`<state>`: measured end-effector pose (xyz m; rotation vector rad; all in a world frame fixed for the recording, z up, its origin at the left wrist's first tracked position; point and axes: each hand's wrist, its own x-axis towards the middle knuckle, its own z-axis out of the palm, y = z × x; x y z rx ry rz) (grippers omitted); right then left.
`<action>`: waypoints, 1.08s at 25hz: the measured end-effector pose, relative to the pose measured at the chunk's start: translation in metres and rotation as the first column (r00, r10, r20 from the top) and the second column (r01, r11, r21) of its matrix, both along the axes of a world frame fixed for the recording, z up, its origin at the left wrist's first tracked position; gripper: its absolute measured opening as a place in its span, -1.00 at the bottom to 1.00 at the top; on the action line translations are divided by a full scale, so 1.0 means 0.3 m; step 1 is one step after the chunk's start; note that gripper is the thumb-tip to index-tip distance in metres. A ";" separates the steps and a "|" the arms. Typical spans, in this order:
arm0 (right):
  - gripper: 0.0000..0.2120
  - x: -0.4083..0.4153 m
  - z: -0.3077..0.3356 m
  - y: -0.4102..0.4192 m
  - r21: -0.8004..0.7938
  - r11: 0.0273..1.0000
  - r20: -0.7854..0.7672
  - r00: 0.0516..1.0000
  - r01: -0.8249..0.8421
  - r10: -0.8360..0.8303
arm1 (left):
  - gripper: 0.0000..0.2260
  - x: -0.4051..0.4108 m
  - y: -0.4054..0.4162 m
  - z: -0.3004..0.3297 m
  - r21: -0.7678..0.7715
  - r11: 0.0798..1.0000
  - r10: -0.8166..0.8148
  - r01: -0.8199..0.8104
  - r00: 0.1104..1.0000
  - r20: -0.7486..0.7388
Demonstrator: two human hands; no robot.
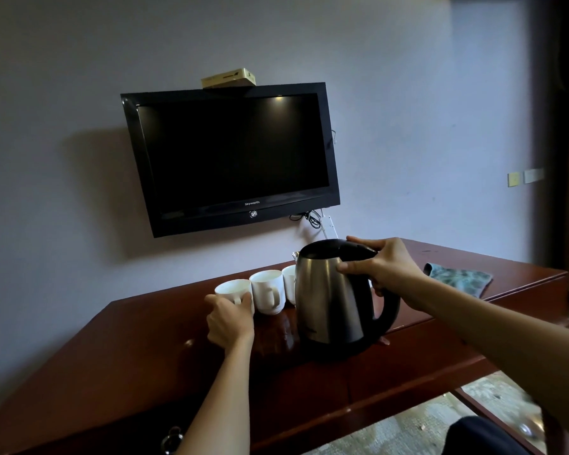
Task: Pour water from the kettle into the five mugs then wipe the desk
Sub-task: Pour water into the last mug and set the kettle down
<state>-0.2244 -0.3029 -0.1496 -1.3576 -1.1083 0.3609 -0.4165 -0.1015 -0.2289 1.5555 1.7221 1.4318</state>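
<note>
A steel kettle [329, 297] with a black lid and handle stands upright on the dark red wooden desk [138, 356]. My right hand [385, 266] is closed around the top of its handle. White mugs stand in a row behind and left of the kettle: the leftmost mug [232, 288], a middle mug [266, 290], and a third mug [289, 284] partly hidden by the kettle. Any further mugs are hidden behind the kettle. My left hand [229, 320] wraps around the leftmost mug from the near side.
A crumpled green-grey cloth [457, 279] lies on the desk at the right. A black television [230, 159] hangs on the wall above the desk, with cables and a socket strip below its right corner. A metal ring handle [171, 440] shows at the desk's front left.
</note>
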 end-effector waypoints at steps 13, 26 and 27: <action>-0.34 0.005 0.002 -0.006 0.006 0.999 0.009 0.999 -0.033 0.033 | -0.31 -0.133 -0.049 0.185 0.023 0.993 -0.109 0.120 0.955 -0.275; -0.29 0.031 -0.002 0.012 0.004 1.000 0.028 0.999 -0.017 0.017 | -0.36 -0.117 -0.104 0.294 0.074 0.956 -0.176 0.285 0.754 -0.633; -0.29 0.031 -0.001 0.012 0.005 1.000 0.026 1.000 -0.017 0.017 | -0.37 -0.113 -0.103 0.298 0.073 0.953 -0.182 0.295 0.744 -0.643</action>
